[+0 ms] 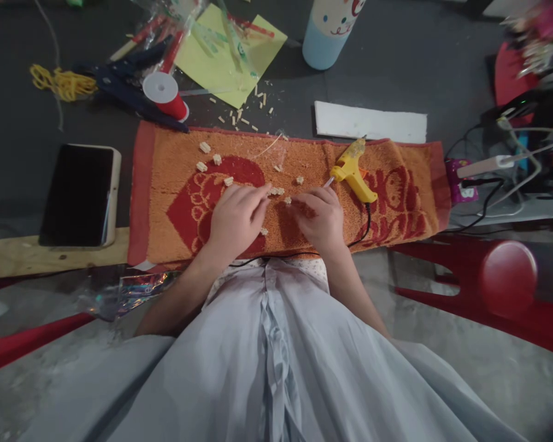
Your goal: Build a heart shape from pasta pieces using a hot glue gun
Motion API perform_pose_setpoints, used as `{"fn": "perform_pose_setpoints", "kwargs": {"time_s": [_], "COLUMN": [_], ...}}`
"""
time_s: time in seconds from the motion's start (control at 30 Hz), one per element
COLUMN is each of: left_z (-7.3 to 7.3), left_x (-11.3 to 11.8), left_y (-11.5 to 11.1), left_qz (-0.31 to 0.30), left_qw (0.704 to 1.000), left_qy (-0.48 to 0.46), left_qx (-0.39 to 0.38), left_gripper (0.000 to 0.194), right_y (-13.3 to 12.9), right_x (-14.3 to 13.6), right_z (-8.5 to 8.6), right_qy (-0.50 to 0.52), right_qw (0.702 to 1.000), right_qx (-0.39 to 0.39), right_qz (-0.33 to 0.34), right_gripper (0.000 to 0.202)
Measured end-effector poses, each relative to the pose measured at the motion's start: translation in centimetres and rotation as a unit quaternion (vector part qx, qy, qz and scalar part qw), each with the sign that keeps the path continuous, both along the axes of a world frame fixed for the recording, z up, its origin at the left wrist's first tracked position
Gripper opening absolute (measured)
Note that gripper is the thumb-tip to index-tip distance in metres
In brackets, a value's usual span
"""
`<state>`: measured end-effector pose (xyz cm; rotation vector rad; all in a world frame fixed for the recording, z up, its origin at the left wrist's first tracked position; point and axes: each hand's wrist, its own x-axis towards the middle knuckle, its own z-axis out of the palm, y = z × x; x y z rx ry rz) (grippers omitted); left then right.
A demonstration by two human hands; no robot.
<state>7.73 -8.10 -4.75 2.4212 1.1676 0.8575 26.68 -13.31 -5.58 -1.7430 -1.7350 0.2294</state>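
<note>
Over the orange towel [166, 178], my left hand [239, 215] is closed, its fingertips at a small cream-coloured cluster piece [276, 191]. My right hand [320, 218] is closed too, fingertips pinched at another small cream piece [288, 201]. Several similar pieces lie about, such as one [204, 147] at the upper left of the towel and one [300, 180] above my right hand. A yellow glue gun [352, 172] rests on the towel, its nozzle close to my right hand.
A phone [76, 196] lies left of the towel. Behind are a red thread spool [170, 98], dark blue pliers or cutters [120, 83], yellow paper [203, 67], scattered cream bits, a blue-and-white bottle [325, 37] and a white strip [371, 123]. Cables and a power strip are at right.
</note>
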Motion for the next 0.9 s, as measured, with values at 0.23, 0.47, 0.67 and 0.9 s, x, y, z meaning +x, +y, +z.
{"fn": "perform_pose_setpoints", "kwargs": {"time_s": [0.23, 0.47, 0.67, 0.9], "left_z": [0.6, 0.8, 0.6, 0.8], "left_x": [-0.6, 0.0, -0.2, -0.9], "left_y": [2.1, 2.9, 3.0, 2.8], "left_qz": [-0.032, -0.072, -0.075, -0.049], "left_qw": [0.999, 0.996, 0.995, 0.997], "left_qy": [0.037, 0.060, 0.063, 0.051], "left_qx": [-0.013, -0.006, -0.009, -0.010], "left_gripper": [0.024, 0.022, 0.024, 0.023], "right_y": [0.4, 0.5, 0.6, 0.4], "right_x": [-0.5, -0.5, -0.4, -0.6], "right_z": [-1.4, -2.0, -2.1, -1.2], "right_qy": [-0.041, -0.036, -0.040, -0.026], "right_qw": [0.998, 0.998, 0.998, 0.998], "right_qx": [-0.012, -0.011, 0.004, -0.023], "right_qz": [-0.039, -0.045, -0.046, -0.050], "right_gripper": [0.016, 0.017, 0.014, 0.020]}}
